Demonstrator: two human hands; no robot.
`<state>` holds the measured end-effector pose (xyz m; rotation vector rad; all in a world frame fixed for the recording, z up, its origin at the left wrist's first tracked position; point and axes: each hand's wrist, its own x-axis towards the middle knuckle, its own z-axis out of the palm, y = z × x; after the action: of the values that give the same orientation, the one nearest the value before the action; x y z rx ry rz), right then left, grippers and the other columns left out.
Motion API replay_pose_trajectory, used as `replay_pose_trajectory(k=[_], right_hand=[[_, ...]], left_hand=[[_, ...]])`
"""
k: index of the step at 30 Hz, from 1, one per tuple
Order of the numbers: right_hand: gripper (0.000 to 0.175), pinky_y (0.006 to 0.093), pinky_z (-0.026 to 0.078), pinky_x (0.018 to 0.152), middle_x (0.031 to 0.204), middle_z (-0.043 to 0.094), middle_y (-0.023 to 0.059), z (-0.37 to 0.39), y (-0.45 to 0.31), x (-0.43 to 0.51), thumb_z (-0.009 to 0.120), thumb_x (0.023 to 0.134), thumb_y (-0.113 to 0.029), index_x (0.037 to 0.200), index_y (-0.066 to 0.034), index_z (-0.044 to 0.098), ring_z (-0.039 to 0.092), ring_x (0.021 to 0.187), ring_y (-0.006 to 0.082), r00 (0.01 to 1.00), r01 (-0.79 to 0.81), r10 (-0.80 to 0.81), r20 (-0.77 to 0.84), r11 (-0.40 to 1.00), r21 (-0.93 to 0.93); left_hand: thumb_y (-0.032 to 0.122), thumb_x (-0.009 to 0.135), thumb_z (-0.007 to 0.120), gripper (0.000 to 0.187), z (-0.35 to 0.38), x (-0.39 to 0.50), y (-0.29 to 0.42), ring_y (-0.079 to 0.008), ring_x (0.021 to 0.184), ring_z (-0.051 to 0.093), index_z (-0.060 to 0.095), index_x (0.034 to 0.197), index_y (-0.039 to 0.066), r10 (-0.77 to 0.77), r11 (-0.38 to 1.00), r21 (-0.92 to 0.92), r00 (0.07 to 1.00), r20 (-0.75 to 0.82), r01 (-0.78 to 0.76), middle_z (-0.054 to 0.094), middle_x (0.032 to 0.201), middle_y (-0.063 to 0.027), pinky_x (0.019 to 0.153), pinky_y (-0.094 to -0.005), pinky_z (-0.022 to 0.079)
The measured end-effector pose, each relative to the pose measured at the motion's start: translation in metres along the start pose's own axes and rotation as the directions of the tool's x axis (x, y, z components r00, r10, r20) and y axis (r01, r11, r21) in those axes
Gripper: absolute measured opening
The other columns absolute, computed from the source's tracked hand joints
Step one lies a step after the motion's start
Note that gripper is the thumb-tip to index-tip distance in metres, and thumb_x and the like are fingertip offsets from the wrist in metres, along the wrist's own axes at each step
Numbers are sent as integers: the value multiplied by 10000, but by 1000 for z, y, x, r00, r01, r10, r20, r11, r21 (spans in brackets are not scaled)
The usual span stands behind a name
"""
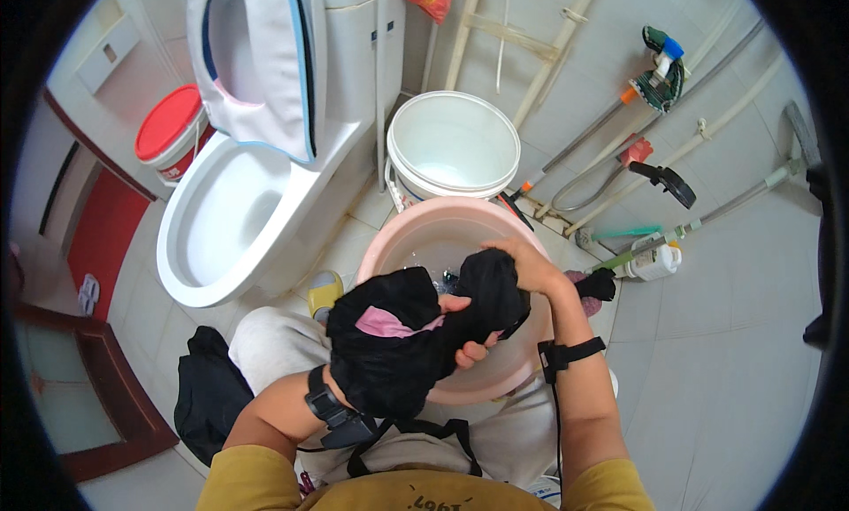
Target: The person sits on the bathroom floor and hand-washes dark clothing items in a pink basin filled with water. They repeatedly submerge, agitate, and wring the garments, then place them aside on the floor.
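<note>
A wet-looking black cloth garment (391, 371) with a pink patch (385, 322) showing in its opening is held over a pink plastic basin (457, 209). My left hand (469, 355) grips the middle of the garment; its thumb and fingertips show, while the rest is hidden under the cloth. At the right end, my right hand (534, 267) holds a bunched part of the same garment, its fingertips partly hidden behind it. Water (424, 262) with small bubbles is visible in the basin beyond the cloth.
A white plastic bucket (454, 139) stands just behind the basin. To the left are a toilet (219, 206) and a red-lidded bucket (169, 123). Black cloth (209, 391) lies beside my left leg. A mop pole (703, 216) and white plastic bottle (653, 262) are at right.
</note>
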<state>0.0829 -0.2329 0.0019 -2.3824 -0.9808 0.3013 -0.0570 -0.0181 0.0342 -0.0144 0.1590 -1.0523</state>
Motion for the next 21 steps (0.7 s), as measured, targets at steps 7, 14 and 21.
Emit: replay_pose_trajectory(k=[7,14,21], right_hand=[[311,379,551,696,873,698,199,-8,-12,-33,705,861,-284,929,19,682,686,754,312,678,-448,524,515,850,-276],[514,321,513,835,1248,580,80,29,-60,-50,705,868,-369,1275,-81,580,598,1086,148,937,-283,193,292,-76,956],[1180,354,413,1038,1598,233,172,22,-73,-35,864,640,-333,1545,-49,163,370,1414,232,998,55,-39,-51,98,994]], left_hand=[[158,912,548,352,4,18,9,-181,852,514,450,1184,-43,131,759,-650,987,91,-41,497,1021,-97,755,-291,498],[162,944,519,319,20,34,-7,-196,856,505,436,1178,-37,148,840,-542,948,281,29,465,1049,-108,750,-288,474],[208,978,533,392,16,43,-33,-183,789,467,403,1247,-46,-41,858,-417,849,528,301,439,1087,-128,663,-260,453]])
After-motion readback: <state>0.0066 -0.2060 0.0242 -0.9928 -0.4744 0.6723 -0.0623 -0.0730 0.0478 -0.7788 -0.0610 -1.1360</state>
